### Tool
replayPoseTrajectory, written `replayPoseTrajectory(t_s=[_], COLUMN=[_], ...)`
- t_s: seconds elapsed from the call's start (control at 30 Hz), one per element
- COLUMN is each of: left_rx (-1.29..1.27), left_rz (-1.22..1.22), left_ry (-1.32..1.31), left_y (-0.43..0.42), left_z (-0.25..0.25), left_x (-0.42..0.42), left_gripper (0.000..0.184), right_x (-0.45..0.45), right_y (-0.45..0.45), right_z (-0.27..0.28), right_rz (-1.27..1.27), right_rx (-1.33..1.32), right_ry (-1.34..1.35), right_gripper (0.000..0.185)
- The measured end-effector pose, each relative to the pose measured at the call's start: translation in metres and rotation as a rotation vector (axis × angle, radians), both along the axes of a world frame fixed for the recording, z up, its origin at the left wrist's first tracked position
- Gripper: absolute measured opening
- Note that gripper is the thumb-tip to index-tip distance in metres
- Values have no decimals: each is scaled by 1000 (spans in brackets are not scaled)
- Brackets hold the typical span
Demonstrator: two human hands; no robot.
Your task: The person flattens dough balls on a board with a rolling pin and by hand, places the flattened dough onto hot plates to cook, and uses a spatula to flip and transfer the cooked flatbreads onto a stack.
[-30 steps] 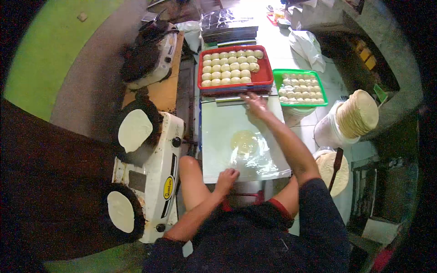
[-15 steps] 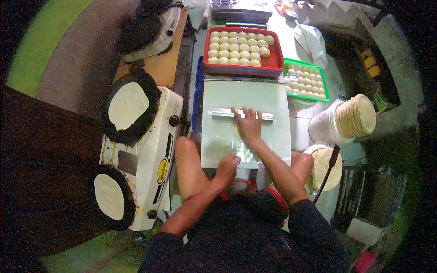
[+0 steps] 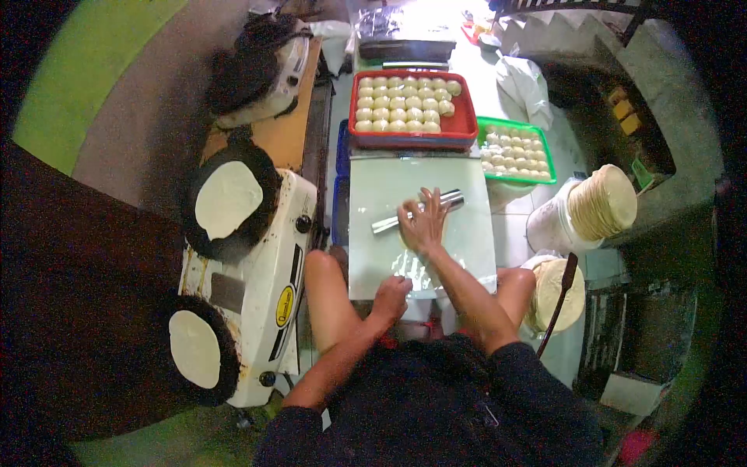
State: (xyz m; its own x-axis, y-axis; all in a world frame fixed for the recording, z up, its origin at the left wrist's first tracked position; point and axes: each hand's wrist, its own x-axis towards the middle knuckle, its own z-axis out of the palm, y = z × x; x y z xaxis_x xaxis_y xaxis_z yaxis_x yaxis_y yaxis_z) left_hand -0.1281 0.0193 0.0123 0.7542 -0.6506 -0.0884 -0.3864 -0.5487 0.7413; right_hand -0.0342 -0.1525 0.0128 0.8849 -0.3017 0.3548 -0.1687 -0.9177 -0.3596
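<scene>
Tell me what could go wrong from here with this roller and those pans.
The metal roller sits slantwise under the right hand alone, so it might press unevenly or skid on the board. The two dough rounds on the pans could overcook while both hands are at the board, if the burners are lit; I can't see any flame.

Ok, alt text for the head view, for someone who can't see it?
The right hand rests on a shiny rolling pin slanted across a white board; left hand by the near edge. Beyond is a red tray of dough balls; leftward, two pans of flat dough on a stove.
</scene>
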Motion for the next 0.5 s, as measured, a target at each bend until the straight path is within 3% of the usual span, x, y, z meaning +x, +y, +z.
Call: replayPoseTrajectory(t_s=[0.07,0.13,0.2,0.33,0.5], left_rx=[30,99,97,91,125], left_rz=[-75,-76,-78,-83,-102], left_ry=[-221,-231,-238,-263,-259], left_y=[1,1,1,3,2], left_z=[-14,-12,-10,-20,-29], left_x=[-3,-5,-4,-3,-4], left_gripper=[21,23,24,24,30], right_x=[-2,-9,-15,-28,-27], right_y=[-9,-12,-11,7,-1], right_z=[-6,0,10,1,16], right_rz=[1,67,133,102,-5], right_rx=[151,450,424,70,204], right_ry=[-4,96,290,100,203], right_gripper=[61,62,62,54,55])
